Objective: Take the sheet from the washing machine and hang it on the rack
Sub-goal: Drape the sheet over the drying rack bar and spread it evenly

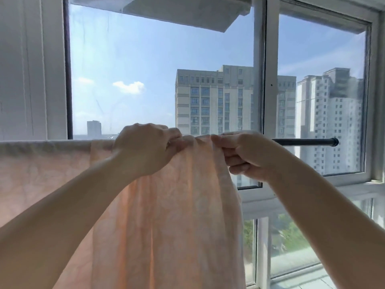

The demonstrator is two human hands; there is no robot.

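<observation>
A pale peach patterned sheet (pixel 183 215) hangs over a dark horizontal rack pole (pixel 304 142) in front of a window. It covers the pole from the left edge of the view to the middle and falls below the bottom of the view. My left hand (pixel 145 149) grips the bunched top fold of the sheet on the pole. My right hand (pixel 243 153) pinches the sheet's right edge at the pole, just beside the left hand. The right end of the pole is bare.
Large window panes with a white frame (pixel 270 86) stand right behind the pole, with tall buildings outside. A white wall (pixel 31 69) fills the left. A white sill (pixel 354 188) runs under the right-hand window.
</observation>
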